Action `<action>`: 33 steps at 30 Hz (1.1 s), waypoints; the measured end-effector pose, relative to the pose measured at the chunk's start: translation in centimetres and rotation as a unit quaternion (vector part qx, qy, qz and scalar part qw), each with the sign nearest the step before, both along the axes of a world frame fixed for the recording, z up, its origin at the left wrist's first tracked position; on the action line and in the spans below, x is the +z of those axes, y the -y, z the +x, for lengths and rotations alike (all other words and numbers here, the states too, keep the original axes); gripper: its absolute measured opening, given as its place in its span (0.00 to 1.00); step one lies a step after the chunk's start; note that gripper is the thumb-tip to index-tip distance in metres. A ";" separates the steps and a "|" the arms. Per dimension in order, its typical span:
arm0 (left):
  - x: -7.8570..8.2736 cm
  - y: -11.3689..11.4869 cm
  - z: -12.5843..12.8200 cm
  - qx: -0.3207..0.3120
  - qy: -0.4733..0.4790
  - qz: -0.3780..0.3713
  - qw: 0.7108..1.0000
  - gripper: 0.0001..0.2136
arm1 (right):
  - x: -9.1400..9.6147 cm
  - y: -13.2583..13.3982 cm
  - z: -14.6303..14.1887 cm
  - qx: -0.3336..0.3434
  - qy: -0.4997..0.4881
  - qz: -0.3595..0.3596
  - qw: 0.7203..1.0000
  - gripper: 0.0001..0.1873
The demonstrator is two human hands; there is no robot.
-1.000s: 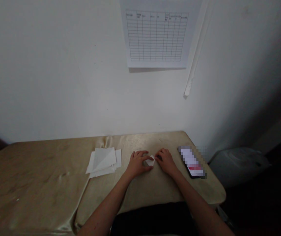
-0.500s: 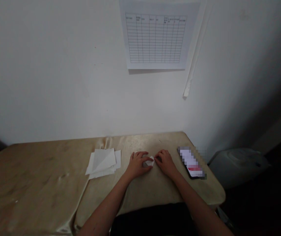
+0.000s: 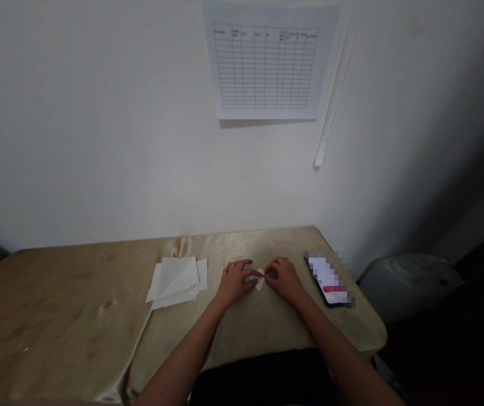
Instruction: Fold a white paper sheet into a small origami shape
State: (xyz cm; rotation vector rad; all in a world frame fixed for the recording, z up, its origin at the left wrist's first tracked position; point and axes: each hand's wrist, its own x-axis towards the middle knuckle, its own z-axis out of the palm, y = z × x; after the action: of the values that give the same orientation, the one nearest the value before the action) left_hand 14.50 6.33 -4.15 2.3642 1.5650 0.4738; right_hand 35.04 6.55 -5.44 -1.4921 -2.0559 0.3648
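A small folded piece of white paper (image 3: pixel 259 280) lies on the tan table (image 3: pixel 77 304) between my two hands. My left hand (image 3: pixel 234 281) rests on its left side with fingers curled and pinching it. My right hand (image 3: pixel 285 278) is at its right edge, fingers bent and pressed onto the paper. Most of the paper is hidden under my fingers.
A loose stack of white paper sheets (image 3: pixel 177 279) lies left of my hands. A phone (image 3: pixel 329 279) lies at the right, near the table's corner. A ruled chart (image 3: pixel 265 65) hangs on the wall behind. A grey container (image 3: pixel 411 282) stands past the table's right edge.
My fingers have shifted slightly on the small paper, and its visible white tip now points down between my hands. The view has drifted a little to the right.
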 end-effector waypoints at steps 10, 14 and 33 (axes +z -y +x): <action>-0.3 -0.1 0.0 -0.001 0.004 0.004 1.000 0.13 | 0.1 0.0 0.2 0.016 -0.006 -0.015 1.000 0.08; -0.2 -0.1 0.0 0.001 0.007 0.002 1.000 0.12 | 0.0 0.2 0.3 0.020 -0.007 -0.020 1.000 0.10; -0.3 -0.1 0.0 0.000 0.011 0.011 1.000 0.13 | 0.0 1.3 0.2 0.037 0.024 -0.011 0.999 0.27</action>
State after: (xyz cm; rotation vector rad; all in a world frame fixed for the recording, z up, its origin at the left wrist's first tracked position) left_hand 14.53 6.41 -4.45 2.3673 1.5575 0.5160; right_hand 35.29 5.27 -5.43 -1.4539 -2.1562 0.3844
